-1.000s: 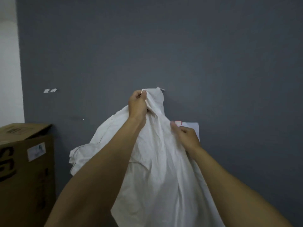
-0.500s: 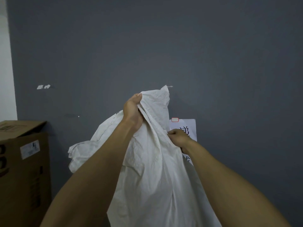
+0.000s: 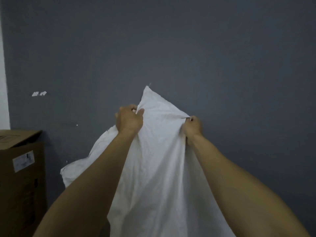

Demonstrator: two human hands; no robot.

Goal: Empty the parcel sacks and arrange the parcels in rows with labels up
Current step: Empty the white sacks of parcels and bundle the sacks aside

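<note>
White sack (image 3: 153,168) gripped by our left hand (image 3: 129,119) and right hand (image 3: 192,128), held aloft; emptying step. Next, we likely shake it out.

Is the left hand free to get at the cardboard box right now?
Probably not yet: the left hand grips the white sack held up with the right hand, so it must let go first. Otherwise nothing visible blocks the way to the cardboard box.
</note>
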